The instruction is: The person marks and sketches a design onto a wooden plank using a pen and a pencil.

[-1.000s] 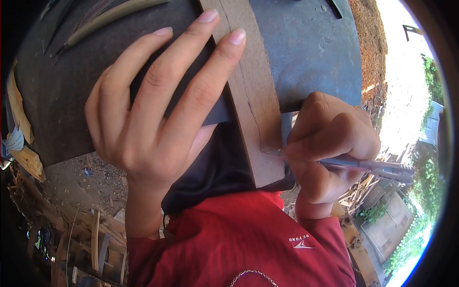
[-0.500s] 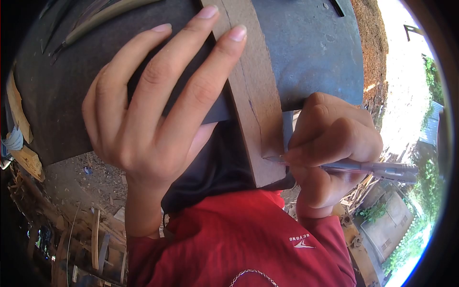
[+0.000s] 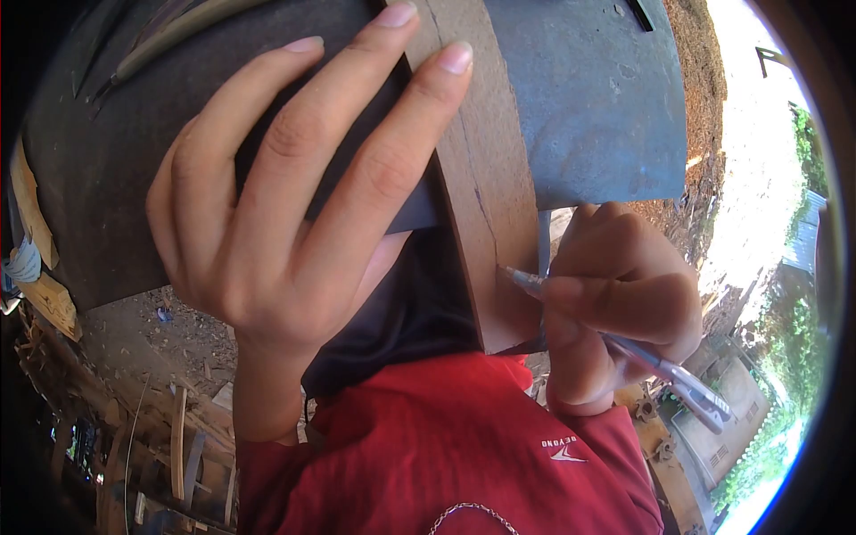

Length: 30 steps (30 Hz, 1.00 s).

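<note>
A long wooden board (image 3: pixel 499 187) points toward my body, with a dark drawn line running along its face. My left hand (image 3: pixel 276 196) has its fingers spread. Its index and middle fingertips rest on the board's upper part, while the thumb is mostly hidden beneath the hand. In my right hand (image 3: pixel 624 303) a pen (image 3: pixel 673 374) is pinched between thumb and fingers. The pen's tip touches the board at the lower end of the line, and its clear barrel slants down to the right.
The board lies across a dark metal-looking table (image 3: pixel 597 107). A curved wooden-handled tool (image 3: pixel 169 40) lies at the upper left. Wood scraps (image 3: pixel 178 446) litter the ground at lower left. Sawdust (image 3: pixel 700 107) covers the ground beyond the table's right edge.
The pen's tip has moved up the board to the line, and its back end has swung downward. My right hand has turned with it; the left stays nearly still.
</note>
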### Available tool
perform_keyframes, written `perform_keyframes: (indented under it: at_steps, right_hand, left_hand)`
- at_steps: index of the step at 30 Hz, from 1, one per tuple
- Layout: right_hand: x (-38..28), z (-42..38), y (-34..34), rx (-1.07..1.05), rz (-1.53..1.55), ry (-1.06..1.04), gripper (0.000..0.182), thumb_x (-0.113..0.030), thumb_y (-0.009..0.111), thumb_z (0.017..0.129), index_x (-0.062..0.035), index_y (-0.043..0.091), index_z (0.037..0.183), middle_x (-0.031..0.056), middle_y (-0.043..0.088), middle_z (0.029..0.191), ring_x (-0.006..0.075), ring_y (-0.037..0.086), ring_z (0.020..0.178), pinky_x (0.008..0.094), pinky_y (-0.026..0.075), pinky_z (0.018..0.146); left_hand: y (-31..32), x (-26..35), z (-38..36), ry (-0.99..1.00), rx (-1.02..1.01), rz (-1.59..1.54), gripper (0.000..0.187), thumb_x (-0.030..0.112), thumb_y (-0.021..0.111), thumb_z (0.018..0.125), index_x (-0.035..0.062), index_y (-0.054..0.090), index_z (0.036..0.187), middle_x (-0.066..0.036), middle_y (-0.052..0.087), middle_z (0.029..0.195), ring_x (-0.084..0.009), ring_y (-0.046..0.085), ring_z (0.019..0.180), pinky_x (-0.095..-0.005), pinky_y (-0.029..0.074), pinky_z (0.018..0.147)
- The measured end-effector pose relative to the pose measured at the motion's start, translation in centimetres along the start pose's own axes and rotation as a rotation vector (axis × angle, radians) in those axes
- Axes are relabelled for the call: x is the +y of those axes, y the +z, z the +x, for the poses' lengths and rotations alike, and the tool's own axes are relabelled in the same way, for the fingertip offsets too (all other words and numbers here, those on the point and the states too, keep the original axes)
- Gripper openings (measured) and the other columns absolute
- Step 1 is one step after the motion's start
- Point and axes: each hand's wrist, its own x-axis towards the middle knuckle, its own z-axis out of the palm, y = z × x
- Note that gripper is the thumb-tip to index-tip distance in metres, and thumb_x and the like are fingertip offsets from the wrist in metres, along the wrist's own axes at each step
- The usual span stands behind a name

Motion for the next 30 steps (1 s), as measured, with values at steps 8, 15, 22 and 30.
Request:
perform_keyframes:
  at_steps: [8, 15, 22, 30]
  right_hand:
    - [0.03, 0.01, -0.09, -0.02, 0.024, -0.003, 0.014, -0.002, 0.072, 0.09, -0.0057, 0.06, 0.096, 0.0067, 0.056, 0.075, 0.0137, 0.048, 0.06, 0.0306, 0.035, 0.056]
    - [0.37, -0.02, -0.31, -0.033, 0.044, -0.008, 0.014, 0.001, 0.07, 0.086, -0.0065, 0.06, 0.091, 0.0079, 0.058, 0.074, 0.0149, 0.048, 0.059, 0.0315, 0.035, 0.055]
    - [0.29, 0.2, -0.45, -0.052, 0.051, -0.012, 0.015, 0.003, 0.07, 0.084, -0.0075, 0.06, 0.09, 0.0069, 0.058, 0.07, 0.0156, 0.05, 0.057, 0.0318, 0.036, 0.054]
    - [0.75, 0.39, -0.78, -0.116, 0.11, -0.075, 0.011, 0.0, 0.065, 0.081, -0.0053, 0.06, 0.09, 0.0057, 0.057, 0.067, 0.0154, 0.048, 0.054, 0.0309, 0.034, 0.049]
  left_hand:
    - [-0.15, 0.26, 0.13, -0.015, -0.029, -0.012, 0.06, 0.013, 0.067, 0.056, 0.0012, 0.079, 0.113, -0.008, 0.081, 0.115, -0.0244, 0.075, 0.103, -0.0343, 0.056, 0.095]
    - [0.08, 0.0, 0.09, 0.001, -0.012, -0.006, 0.058, 0.013, 0.069, 0.056, 0.0013, 0.079, 0.113, -0.008, 0.081, 0.115, -0.0241, 0.075, 0.103, -0.0339, 0.056, 0.094]
    - [0.12, 0.19, 0.08, 0.001, -0.006, -0.005, 0.058, 0.013, 0.071, 0.057, 0.0013, 0.079, 0.113, -0.008, 0.081, 0.115, -0.0239, 0.075, 0.103, -0.0337, 0.057, 0.094]
    - [-0.11, -0.14, -0.11, 0.021, -0.021, -0.016, 0.06, 0.012, 0.071, 0.055, 0.0002, 0.078, 0.113, -0.009, 0.081, 0.116, -0.025, 0.075, 0.105, -0.0343, 0.056, 0.095]
